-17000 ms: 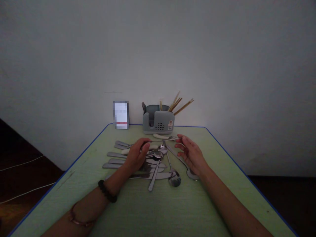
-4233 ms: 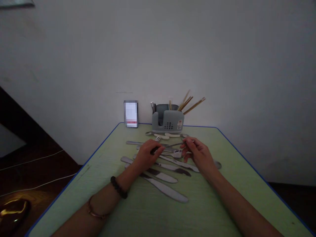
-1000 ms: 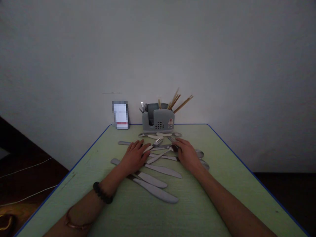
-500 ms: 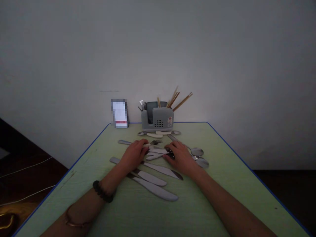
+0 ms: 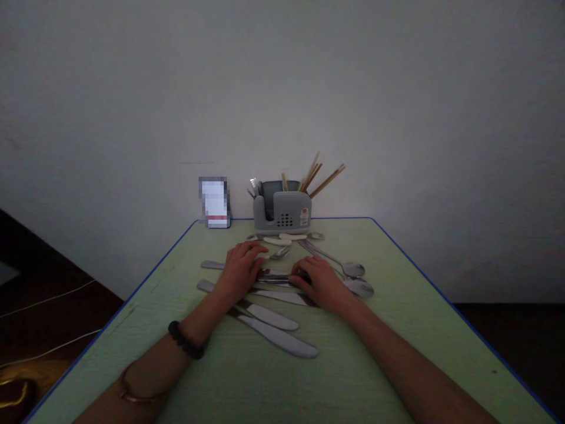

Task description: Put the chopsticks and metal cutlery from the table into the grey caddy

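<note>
Head camera shows me the left hand (image 5: 241, 272), fingers half-curled, over silver metal cutlery (image 5: 280, 275) at six o'clock from the grey plastic holder (image 5: 291, 212). Right hand (image 5: 321, 282), curled, meets the cutlery's other end; I can't tell whether either grips.

Two hands: one left hand (image 5: 242, 272), one right hand (image 5: 321, 282). Three knives (image 5: 285, 341) can be told apart on the near side; the thin pieces between the hands overlap too closely to count. Two spoons (image 5: 354, 270) at right, one fork (image 5: 279, 253) beside the left hand, two white-handled pieces (image 5: 278, 241) farther off. Far: one holder (image 5: 292, 213), one screen (image 5: 216, 202), several chopsticks (image 5: 327, 181).
</note>
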`<state>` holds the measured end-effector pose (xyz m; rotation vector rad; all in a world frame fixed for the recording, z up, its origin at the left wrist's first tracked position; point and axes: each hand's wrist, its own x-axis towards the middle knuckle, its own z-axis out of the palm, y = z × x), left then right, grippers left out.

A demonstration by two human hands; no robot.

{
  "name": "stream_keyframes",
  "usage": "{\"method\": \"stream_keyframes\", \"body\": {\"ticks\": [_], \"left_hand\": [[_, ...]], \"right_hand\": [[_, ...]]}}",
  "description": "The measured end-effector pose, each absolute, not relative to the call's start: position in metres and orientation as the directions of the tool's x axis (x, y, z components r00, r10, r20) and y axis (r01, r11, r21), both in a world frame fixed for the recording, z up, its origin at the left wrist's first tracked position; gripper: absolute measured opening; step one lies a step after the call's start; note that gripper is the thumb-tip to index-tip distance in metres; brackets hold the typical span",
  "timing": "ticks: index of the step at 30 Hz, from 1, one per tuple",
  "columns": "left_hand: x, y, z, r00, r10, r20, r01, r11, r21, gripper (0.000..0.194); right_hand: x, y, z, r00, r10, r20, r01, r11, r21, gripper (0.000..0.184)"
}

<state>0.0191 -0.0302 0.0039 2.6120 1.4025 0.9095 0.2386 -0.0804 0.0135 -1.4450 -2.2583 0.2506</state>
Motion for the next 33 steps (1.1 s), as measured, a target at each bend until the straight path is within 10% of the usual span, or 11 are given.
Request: {"method": "stream_keyframes", "body": {"ticks": [23,33], "left_hand": [[0.020,-0.031,0.005,0.663,0.698,0.270,0.596,-0.711,0.372,0.018],[0.020,-0.028,0.002,0.677,0.685,0.269,0.575,-0.721,0.387,0.014]], "right_hand": [[0.249,-0.071,0.001,-0.089,0.910,0.405,0.699,0.347,-0.625,0.040],[0.264,-0.065,0.009,0.053,0.972,0.227,0.549,0.162,-0.820,0.015]]}}
